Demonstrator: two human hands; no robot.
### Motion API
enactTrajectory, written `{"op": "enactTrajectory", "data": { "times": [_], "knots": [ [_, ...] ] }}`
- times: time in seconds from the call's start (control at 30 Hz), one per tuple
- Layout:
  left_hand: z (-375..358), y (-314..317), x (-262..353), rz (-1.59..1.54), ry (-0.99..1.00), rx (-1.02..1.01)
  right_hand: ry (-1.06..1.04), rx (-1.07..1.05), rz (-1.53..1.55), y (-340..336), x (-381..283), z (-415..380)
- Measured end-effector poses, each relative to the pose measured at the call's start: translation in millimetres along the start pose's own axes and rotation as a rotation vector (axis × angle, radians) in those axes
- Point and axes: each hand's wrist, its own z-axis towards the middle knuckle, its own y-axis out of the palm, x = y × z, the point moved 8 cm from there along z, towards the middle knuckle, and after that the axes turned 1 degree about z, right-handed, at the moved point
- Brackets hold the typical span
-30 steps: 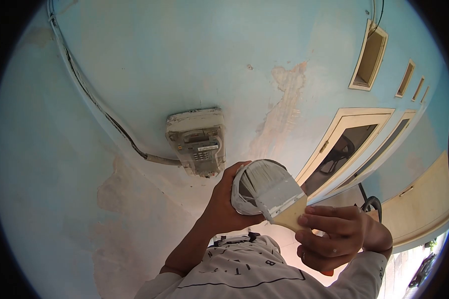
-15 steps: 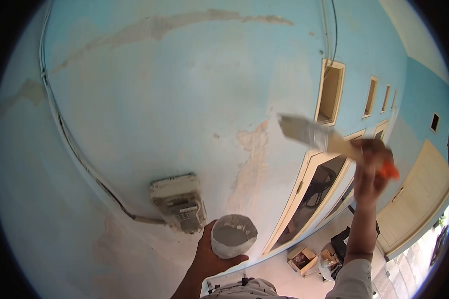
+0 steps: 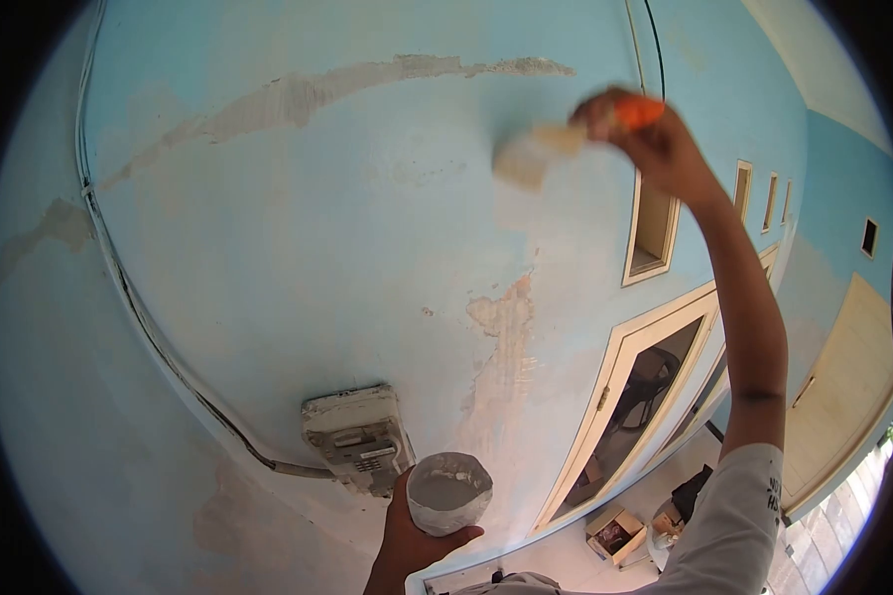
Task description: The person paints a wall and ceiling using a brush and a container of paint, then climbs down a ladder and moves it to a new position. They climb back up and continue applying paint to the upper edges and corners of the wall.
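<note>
My right hand (image 3: pixel 645 139) is raised high against the wall, wrapped round the handle of a wide paintbrush (image 3: pixel 538 159) with an orange handle end. Motion blurs the brush; its bristles point left, at or close to the light blue wall (image 3: pixel 347 248). Low in the middle, my left hand (image 3: pixel 415 540) grips a whitish, paint-crusted cup (image 3: pixel 451 496) by its side. Greyish-white liquid shows inside it. A grey rough streak (image 3: pixel 308 97) crosses the wall to the left of the brush, and a peeled patch (image 3: pixel 503 327) lies below it.
An electric meter (image 3: pixel 360 436) juts from the wall just left of the cup. A cable (image 3: pixel 154 317) runs down the left side. To the right are a small window opening (image 3: pixel 652 238) and a glazed, cream-framed door (image 3: pixel 630 397). A cardboard box (image 3: pixel 615 534) sits on the floor.
My right hand has swung up and to the left with the paintbrush, from beside the door frame to high on the wall. The cup has shifted slightly down and left in view.
</note>
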Motion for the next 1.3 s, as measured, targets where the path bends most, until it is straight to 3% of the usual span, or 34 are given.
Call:
{"op": "enactTrajectory", "data": {
  "times": [0.13,0.17,0.2,0.27,0.3,0.33,0.37,0.4,0.6,0.7,0.77,0.8,0.83,0.87,0.9,0.93,1.0,1.07,1.1,1.13,1.2,1.3],
  "knots": [
    [11.1,3.1,1.3,-0.036,0.052,0.011,-0.318,0.304,-0.475,-109.9,16.1,75.7],
    [14.1,4.7,0.9,-0.035,0.061,0.011,-0.316,0.406,-0.443,-94.1,-34.0,96.5],
    [16.8,6.8,-0.5,-0.049,0.062,0.013,-0.323,0.409,-0.447,-95.5,-33.3,103.7],
    [21.0,11.5,-3.2,-0.064,0.070,0.016,-0.517,0.573,-0.798,-98.1,-47.7,107.4],
    [21.5,14.9,-6.8,-0.050,0.046,0.006,-0.265,0.596,-0.670,-94.0,-33.7,105.6],
    [22.2,16.7,-9.3,-0.033,0.020,-0.005,-0.436,0.419,-0.788,-69.0,-32.7,95.5],
    [23.6,17.2,-7.9,-0.030,0.022,-0.007,-0.291,0.362,-0.859,-59.4,-5.5,77.0],
    [23.7,19.0,-7.5,0.011,0.001,-0.025,-0.432,0.325,-0.852,-29.0,-20.1,53.7],
    [25.8,15.0,-0.9,0.053,-0.046,-0.071,0.060,-0.317,-0.137,123.3,-28.8,-103.0],
    [29.8,19.7,4.7,0.058,-0.024,-0.093,0.119,-0.290,-0.001,97.6,-10.5,-83.3],
    [30.2,20.6,8.3,0.093,-0.025,-0.100,-0.051,-0.224,-0.289,56.5,-3.5,-36.5],
    [30.1,20.6,9.0,0.081,-0.017,-0.088,-0.019,-0.186,-0.375,29.8,1.1,-10.1],
    [31.4,20.9,9.4,0.067,-0.005,-0.074,0.058,-0.080,-0.359,-4.9,8.9,18.4],
    [32.3,22.3,7.6,0.067,0.006,-0.073,-0.170,0.071,-0.315,-43.4,7.7,46.7],
    [31.5,21.7,2.9,0.027,-0.005,-0.050,-0.191,0.163,-0.575,-86.9,2.7,70.1],
    [29.5,20.5,-0.5,-0.011,-0.023,-0.028,-0.140,0.238,-0.773,-106.8,-17.9,87.2],
    [27.7,19.2,2.1,0.014,-0.002,-0.015,-0.281,0.383,-0.770,-117.0,-53.0,109.2],
    [28.6,17.7,4.8,0.040,0.026,0.001,-0.438,0.412,-0.951,-103.2,-48.8,98.3],
    [27.3,16.2,2.9,0.016,0.015,0.011,-0.109,0.437,-1.079,-121.2,-1.4,81.6],
    [23.9,14.1,0.6,-0.008,0.000,0.018,-0.294,0.341,-0.891,-82.5,-10.4,61.8],
    [19.9,11.1,-1.2,-0.003,-0.001,0.008,-0.264,0.203,-0.899,-8.2,-14.9,0.6],
    [16.2,7.9,-12.1,-0.015,0.036,-0.002,-0.015,-0.061,-0.431,74.7,-21.3,-97.2]
  ]
}}
